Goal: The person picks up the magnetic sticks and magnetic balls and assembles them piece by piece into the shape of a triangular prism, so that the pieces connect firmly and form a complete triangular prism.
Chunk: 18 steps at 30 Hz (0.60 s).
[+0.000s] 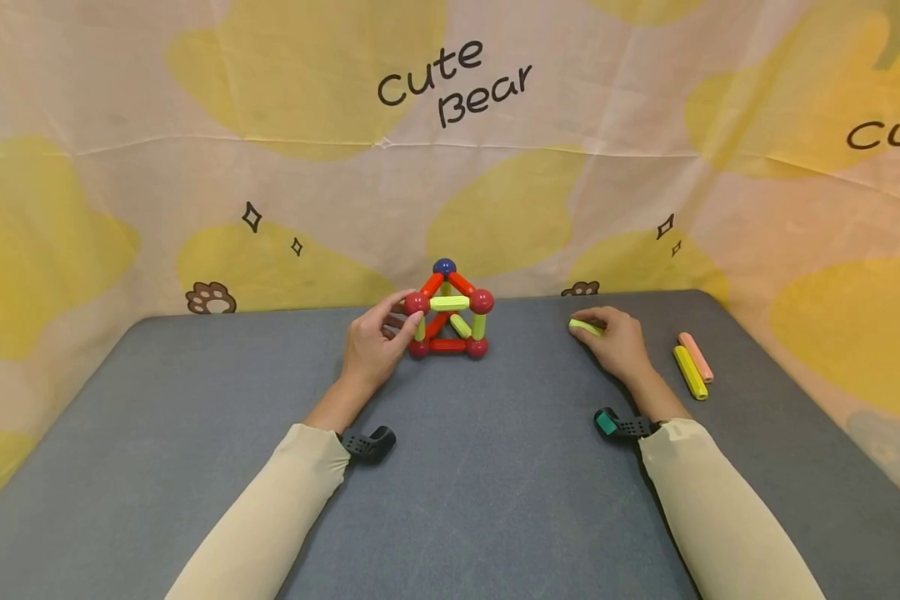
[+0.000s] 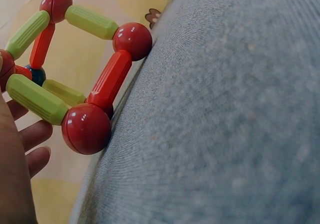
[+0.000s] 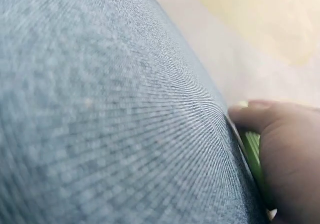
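Observation:
A small frame of red and yellow-green sticks (image 1: 450, 303) joined by red balls stands on the table, with a blue ball (image 1: 444, 267) at its peak. My left hand (image 1: 371, 346) holds the frame by its upper left red ball (image 1: 417, 303), thumb in front and fingers behind. The left wrist view shows the frame's lower red ball (image 2: 86, 128) close to the fingers. Well to the right, my right hand (image 1: 619, 342) pinches a loose yellow-green stick (image 1: 585, 327) low at the table surface. Most of that stick is covered by the hand in the right wrist view.
Right of my right hand, a yellow stick (image 1: 690, 372) and a pink stick (image 1: 696, 357) lie side by side on the grey table (image 1: 487, 492). A patterned cloth (image 1: 330, 192) hangs behind the table's far edge.

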Available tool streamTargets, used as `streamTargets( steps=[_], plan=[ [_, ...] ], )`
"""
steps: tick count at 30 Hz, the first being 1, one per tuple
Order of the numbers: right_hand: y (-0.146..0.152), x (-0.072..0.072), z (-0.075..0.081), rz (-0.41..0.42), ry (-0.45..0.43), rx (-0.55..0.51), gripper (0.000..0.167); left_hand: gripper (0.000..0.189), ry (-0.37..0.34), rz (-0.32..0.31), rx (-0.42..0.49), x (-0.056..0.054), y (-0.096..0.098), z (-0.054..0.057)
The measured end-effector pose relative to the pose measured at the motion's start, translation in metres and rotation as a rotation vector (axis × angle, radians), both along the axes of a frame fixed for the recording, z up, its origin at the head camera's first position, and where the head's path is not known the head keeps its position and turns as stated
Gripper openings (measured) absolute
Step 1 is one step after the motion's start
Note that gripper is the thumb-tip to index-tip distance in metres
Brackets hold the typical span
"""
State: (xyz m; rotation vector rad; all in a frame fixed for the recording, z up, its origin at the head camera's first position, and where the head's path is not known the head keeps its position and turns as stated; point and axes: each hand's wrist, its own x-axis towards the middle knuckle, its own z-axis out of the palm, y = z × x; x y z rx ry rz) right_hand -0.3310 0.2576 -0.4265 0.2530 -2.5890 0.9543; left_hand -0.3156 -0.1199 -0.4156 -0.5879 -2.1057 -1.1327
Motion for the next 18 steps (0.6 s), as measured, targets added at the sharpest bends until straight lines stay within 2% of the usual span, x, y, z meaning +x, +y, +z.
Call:
streamTargets(
  steps=[3, 5, 8, 11, 14, 18],
  plan=[
    [-0.007, 0.001, 0.003, 0.011, 0.04, -0.071, 0.027, 0.034, 0.006, 0.002, 0.001, -0.001, 0.0, 0.001],
    [-0.016, 0.003, 0.007, 0.027, 0.077, -0.167, 0.026, 0.034, 0.01, 0.0, 0.001, -0.001, 0.0, 0.001],
    [-0.038, 0.007, 0.018, 0.094, 0.141, -0.364, 0.024, 0.034, 0.017, -0.005, -0.001, -0.001, 0.002, 0.001],
    [-0.066, 0.014, 0.03, 0.189, 0.215, -0.489, 0.022, 0.035, 0.016, -0.019, -0.002, -0.001, 0.005, 0.001],
    [-0.094, 0.025, 0.039, 0.274, 0.261, -0.492, 0.022, 0.036, 0.014, -0.026, 0.01, 0.0, 0.008, 0.0],
    [-0.125, 0.04, 0.043, 0.331, 0.274, -0.452, 0.022, 0.036, 0.016, -0.028, 0.033, 0.004, 0.012, 0.001]
  ],
)
